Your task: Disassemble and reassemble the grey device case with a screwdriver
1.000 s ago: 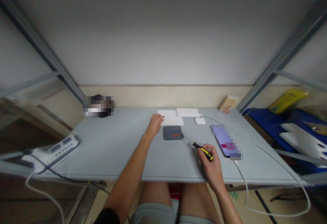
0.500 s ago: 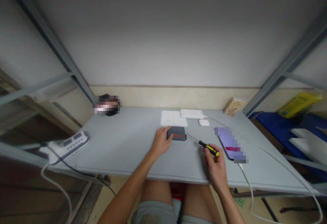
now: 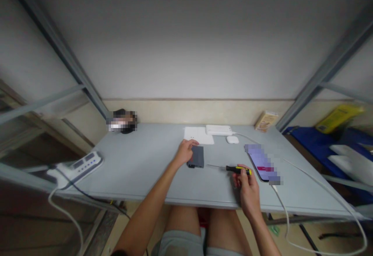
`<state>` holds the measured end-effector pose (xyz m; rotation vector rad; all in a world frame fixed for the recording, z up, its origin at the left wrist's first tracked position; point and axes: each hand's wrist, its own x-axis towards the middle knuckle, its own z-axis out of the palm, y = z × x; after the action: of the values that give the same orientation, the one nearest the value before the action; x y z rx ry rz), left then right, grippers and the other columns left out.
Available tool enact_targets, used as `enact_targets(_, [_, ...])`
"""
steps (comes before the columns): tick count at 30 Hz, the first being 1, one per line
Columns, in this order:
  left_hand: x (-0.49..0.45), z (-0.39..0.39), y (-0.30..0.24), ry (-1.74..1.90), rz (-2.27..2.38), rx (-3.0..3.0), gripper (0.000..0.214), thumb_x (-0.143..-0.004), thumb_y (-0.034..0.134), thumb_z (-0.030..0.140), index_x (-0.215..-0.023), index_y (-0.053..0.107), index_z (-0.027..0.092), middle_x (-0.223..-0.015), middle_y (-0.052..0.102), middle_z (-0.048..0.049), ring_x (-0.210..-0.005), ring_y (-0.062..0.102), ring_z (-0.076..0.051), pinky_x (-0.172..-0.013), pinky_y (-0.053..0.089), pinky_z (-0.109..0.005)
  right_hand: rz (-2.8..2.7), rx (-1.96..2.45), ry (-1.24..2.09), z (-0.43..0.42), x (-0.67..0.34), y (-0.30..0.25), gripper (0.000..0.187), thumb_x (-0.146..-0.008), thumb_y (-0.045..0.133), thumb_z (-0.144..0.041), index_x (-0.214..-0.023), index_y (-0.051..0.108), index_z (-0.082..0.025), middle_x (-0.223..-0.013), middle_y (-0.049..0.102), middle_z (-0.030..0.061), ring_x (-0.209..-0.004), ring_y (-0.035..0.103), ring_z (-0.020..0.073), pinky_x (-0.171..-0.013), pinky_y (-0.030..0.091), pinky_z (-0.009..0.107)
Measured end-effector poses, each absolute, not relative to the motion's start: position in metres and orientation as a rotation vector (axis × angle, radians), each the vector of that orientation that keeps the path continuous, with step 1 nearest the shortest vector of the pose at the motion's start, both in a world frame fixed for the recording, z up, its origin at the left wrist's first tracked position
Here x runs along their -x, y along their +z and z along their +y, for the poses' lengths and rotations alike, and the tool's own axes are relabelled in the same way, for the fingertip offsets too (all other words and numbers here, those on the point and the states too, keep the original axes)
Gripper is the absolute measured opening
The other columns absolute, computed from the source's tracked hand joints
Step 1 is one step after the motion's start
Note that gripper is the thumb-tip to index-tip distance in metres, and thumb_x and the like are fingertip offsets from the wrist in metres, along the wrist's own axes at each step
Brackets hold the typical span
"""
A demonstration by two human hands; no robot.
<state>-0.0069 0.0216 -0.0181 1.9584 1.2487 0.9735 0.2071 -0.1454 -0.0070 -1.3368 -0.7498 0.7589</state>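
My left hand (image 3: 184,151) grips the left side of a small dark grey box (image 3: 196,156) lying on the grey table (image 3: 140,166), with the box's long side pointing away from me. My right hand (image 3: 244,179) is closed on the black and yellow handle of a screwdriver (image 3: 234,169). Its thin metal shaft points left towards the box and its tip stops a little short of the box.
A phone (image 3: 261,162) on a white cable (image 3: 294,193) lies right of the screwdriver. At the back are a white sheet (image 3: 198,134), a flat white device (image 3: 218,130), a white earbud case (image 3: 232,139) and a small carton (image 3: 265,121). A power strip (image 3: 78,165) sits at the left edge.
My left hand came back from the white sheet, took hold of the grey box and turned it about a quarter turn. The screwdriver shaft swung down to point level at the box.
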Motion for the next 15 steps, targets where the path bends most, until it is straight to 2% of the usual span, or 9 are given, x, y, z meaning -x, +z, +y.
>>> enact_targets(3, [0.006, 0.026, -0.017, 0.975, 1.189, -1.948, 0.041, -0.083, 0.041, -0.001, -0.091, 0.076, 0.019, -0.088, 0.074, -0.0037, -0.097, 0.066, -0.020, -0.096, 0.050, -0.034, -0.734, 1.305, 0.780, -0.146, -0.206, -0.006, 0.058, -0.081, 0.062, -0.072, -0.106, 0.060, -0.020, -0.067, 0.062, -0.0006, -0.051, 0.048, 0.0115, -0.050, 0.039, 0.025])
enact_targets(7, [0.009, 0.025, -0.019, 1.057, 1.171, -1.893, 0.035, -0.090, 0.041, 0.008, -0.090, 0.074, 0.019, -0.094, 0.075, -0.0034, -0.097, 0.067, -0.019, -0.095, 0.051, -0.033, -0.782, 1.301, 0.803, -0.146, -0.206, -0.007, 0.057, -0.082, 0.065, -0.068, -0.110, 0.061, -0.018, -0.069, 0.063, 0.0002, -0.052, 0.047, 0.0111, -0.051, 0.038, 0.025])
enact_targets(11, [0.010, 0.021, -0.021, 1.104, 1.212, -1.769, 0.028, -0.095, 0.044, 0.021, -0.093, 0.072, 0.019, -0.094, 0.074, -0.0042, -0.088, 0.068, -0.018, -0.083, 0.054, -0.030, -0.835, 1.338, 0.836, -0.144, -0.206, -0.007, 0.059, -0.081, 0.065, -0.067, -0.113, 0.062, -0.017, -0.071, 0.065, 0.0015, -0.052, 0.049, 0.0121, -0.050, 0.040, 0.026])
enact_targets(15, [0.010, 0.016, -0.021, 1.098, 1.130, -1.734, 0.020, -0.091, 0.052, 0.023, -0.094, 0.071, 0.017, -0.095, 0.074, -0.0053, -0.085, 0.068, -0.017, -0.080, 0.055, -0.027, -0.912, 1.394, 0.853, -0.144, -0.205, -0.002, 0.061, -0.080, 0.067, -0.065, -0.117, 0.063, -0.017, -0.064, 0.062, 0.0002, -0.054, 0.053, 0.0146, -0.052, 0.043, 0.028])
